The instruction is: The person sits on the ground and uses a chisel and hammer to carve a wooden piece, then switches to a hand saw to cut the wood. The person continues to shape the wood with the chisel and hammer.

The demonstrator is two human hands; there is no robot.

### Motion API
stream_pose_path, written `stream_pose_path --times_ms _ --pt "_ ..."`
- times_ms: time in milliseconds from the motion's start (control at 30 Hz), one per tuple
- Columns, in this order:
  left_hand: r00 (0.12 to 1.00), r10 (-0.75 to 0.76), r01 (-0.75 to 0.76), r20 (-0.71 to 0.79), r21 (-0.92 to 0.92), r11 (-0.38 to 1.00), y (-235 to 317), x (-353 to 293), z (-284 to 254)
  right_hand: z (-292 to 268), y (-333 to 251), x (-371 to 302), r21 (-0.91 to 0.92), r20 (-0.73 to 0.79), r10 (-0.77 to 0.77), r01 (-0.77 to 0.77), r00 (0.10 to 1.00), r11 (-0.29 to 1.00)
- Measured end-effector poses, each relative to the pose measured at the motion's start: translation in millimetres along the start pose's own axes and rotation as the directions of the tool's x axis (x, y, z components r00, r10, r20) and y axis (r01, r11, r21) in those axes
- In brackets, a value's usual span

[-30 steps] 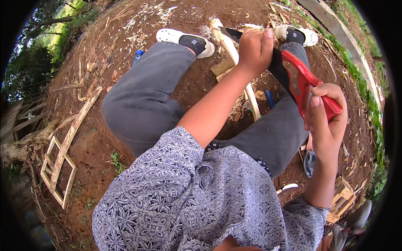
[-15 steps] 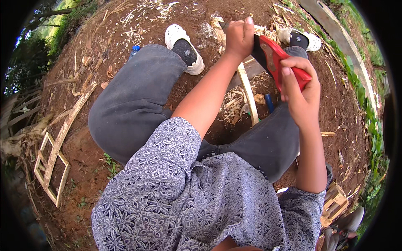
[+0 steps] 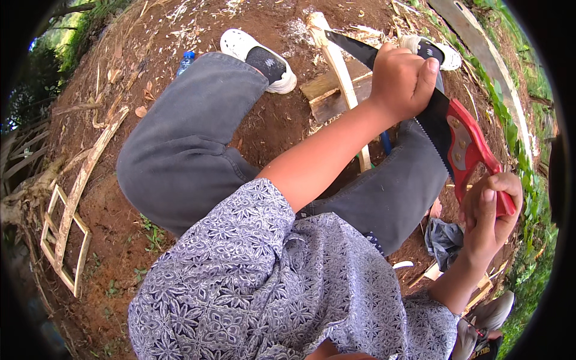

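A hand saw with a black blade [image 3: 441,129] and a red handle [image 3: 471,141] lies slantwise across the right side of the view. My right hand [image 3: 489,210] is closed round the end of the red handle. My left hand [image 3: 401,82] is wrapped round the middle of the blade, its thumb sticking up. Beyond it the dark blade tip points to the far left, close to a pale, long wood strip [image 3: 338,66]. That strip runs between my legs and crosses a short wooden block [image 3: 327,96] on the soil.
A thin wooden frame [image 3: 78,273] and a long stick [image 3: 90,180] lie at the left. A blue-capped bottle [image 3: 185,63] is beside my left knee. Crumpled dark cloth [image 3: 444,240] lies near my right forearm. Another person's leg [image 3: 498,312] shows at the lower right.
Both hands and the saw have moved right and nearer to me. More of the blade shows, and the wooden block under the strip is now better seen.
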State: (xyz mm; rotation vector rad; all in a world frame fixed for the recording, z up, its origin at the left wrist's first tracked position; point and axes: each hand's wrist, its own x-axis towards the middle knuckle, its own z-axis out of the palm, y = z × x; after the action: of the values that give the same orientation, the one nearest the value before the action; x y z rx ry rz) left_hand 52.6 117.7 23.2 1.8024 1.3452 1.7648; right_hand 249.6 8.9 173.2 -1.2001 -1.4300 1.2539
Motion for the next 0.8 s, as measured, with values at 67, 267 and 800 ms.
stream_pose_path --times_ms 67,267,800 --pt "0.999 0.041 -0.042 -0.014 -0.016 0.999 7.7 12.0 -5.7 -4.0 -8.9 -0.9 0.041 0.012 -0.059 0.058 0.998 0.997" --pt "0.986 0.164 -0.160 -0.042 0.074 0.984 -35.6 45.8 -9.0 19.4 21.4 37.4 0.146 0.060 -0.172 0.162 0.983 0.976" --pt "0.992 0.060 -0.078 0.107 0.176 0.981 -68.7 22.6 -11.6 26.2 61.2 53.2 0.308 0.059 -0.029 0.009 0.998 0.951"
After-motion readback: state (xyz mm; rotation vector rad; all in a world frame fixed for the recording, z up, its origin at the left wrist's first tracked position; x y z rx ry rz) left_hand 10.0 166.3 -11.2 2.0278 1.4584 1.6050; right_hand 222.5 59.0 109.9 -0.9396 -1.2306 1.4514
